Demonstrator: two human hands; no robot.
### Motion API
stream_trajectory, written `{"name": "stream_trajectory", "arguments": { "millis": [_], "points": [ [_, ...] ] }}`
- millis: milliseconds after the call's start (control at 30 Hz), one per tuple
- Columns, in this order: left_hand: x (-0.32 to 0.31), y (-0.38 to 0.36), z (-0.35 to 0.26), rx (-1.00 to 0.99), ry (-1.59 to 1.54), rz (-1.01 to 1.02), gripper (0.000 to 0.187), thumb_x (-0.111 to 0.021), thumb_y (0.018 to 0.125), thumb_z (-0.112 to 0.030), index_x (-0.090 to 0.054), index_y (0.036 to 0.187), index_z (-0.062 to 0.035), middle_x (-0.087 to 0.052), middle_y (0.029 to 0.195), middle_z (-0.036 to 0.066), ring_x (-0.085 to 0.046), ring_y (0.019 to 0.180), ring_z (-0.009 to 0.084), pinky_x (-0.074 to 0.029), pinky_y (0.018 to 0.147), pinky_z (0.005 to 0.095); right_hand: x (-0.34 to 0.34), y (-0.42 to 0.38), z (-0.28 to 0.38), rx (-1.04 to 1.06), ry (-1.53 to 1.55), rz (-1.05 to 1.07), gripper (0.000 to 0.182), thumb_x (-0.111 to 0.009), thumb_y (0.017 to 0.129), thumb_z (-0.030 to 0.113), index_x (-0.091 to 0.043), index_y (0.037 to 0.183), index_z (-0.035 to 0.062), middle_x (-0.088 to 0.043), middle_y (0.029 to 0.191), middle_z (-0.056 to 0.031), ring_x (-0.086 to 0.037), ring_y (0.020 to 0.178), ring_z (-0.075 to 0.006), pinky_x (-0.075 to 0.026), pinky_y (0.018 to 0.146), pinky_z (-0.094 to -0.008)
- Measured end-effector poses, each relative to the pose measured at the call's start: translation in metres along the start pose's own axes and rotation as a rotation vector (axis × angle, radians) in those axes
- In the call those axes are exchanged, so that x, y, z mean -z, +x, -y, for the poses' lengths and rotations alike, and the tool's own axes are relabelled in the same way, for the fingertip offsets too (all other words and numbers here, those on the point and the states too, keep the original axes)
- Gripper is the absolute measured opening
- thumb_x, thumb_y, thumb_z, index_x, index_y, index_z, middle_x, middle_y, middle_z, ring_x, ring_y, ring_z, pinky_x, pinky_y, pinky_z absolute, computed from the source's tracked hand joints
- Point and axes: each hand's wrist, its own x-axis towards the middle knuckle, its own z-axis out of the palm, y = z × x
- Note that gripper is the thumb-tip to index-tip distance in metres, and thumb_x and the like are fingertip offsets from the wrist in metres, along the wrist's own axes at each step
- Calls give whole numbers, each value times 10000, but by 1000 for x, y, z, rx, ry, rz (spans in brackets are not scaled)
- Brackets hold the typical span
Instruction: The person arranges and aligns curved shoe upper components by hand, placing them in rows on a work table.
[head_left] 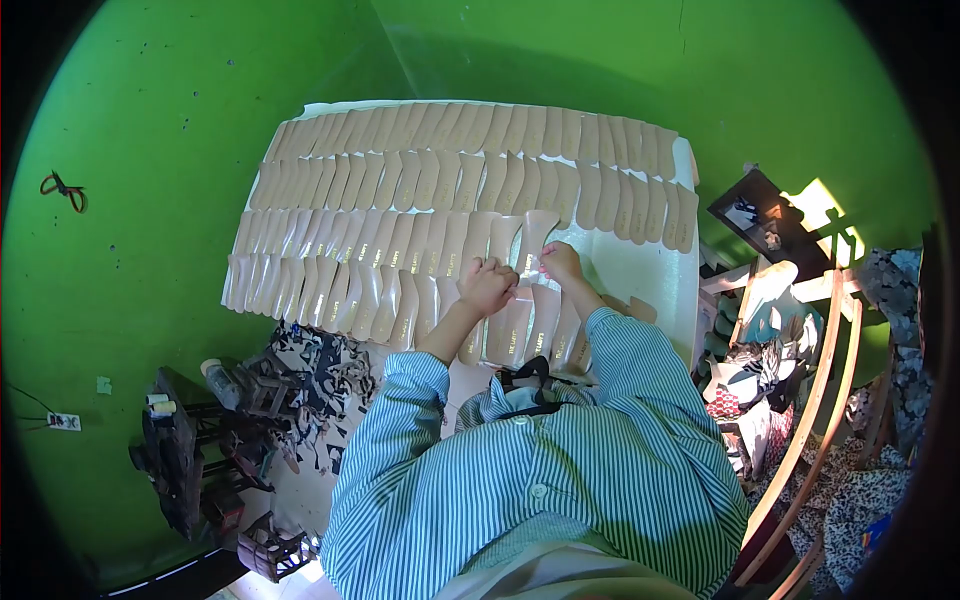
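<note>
a tan insole [537, 232] lies at 12 o'clock on the desk [650, 270]. the left hand [488, 287] bends its fingers by its 8 o'clock side, the right hand [560, 262] by 3 o'clock. i cannot tell if they pinch.

Long-sleeved shirt [440, 480], narrow stripes, blue-green and white, running lengthwise down front. Small round pale button [538, 491] on front placket. Left cuff [425, 372] turned back in broad fold, stripes showing. Right sleeve [640, 360] loose, creased. Plain pale cloth [570, 580] over lower chest, softly folded. Left hand [488, 288], right hand [561, 262] bare.
</note>
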Motion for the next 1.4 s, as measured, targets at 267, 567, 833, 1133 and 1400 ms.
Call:
{"name": "stream_trajectory", "arguments": {
  "millis": [267, 567, 833, 1133, 1400],
  "points": [
    [-8, 1, 6, -44, -85, 19, 116, -603, 672, -182, -595, 787, -166, -580, 795, -27, -497, 879, 177, -315, 793, 344, 3, -2, 5, -88, -8, 74, 157, -582, 700, 35, -571, 851, -2, -618, 743, -102, -628, 576, -165, -490, 445, -256],
    [-6, 5, 5, -45, -21, 107, 197, -625, 655, -173, -601, 848, -136, -585, 865, -2, -491, 927, 187, -311, 837, 338, -3, -6, 6, 270, -434, -131, 215, -652, 615, 125, -590, 792, 20, -617, 706, -165, -624, 662, -259, -482, 623, -343],
    [-7, 7, 6, -101, -11, 81, 203, -641, 637, -176, -605, 834, -140, -582, 847, -12, -497, 909, 180, -312, 827, 341, -4, -12, 10, 272, -418, -108, 200, -665, 608, 145, -606, 773, 48, -618, 720, -152, -613, 705, -284, -477, 659, -350],
    [-9, 7, 7, -126, 14, 64, 166, -595, 660, -161, -613, 824, -142, -584, 812, -18, -510, 871, 176, -324, 810, 337, -7, -7, 1, 304, -412, -123, 181, -682, 610, 131, -604, 741, 32, -616, 702, -140, -613, 678, -272, -478, 633, -344],
    [-13, 4, 12, -156, 62, 14, 140, -578, 675, -167, -619, 808, -156, -577, 782, -15, -512, 854, 171, -331, 793, 328, -9, -7, 0, 305, -416, -125, 169, -685, 613, 134, -600, 715, 29, -615, 691, -137, -610, 666, -267, -477, 622, -343]
  ]
}}
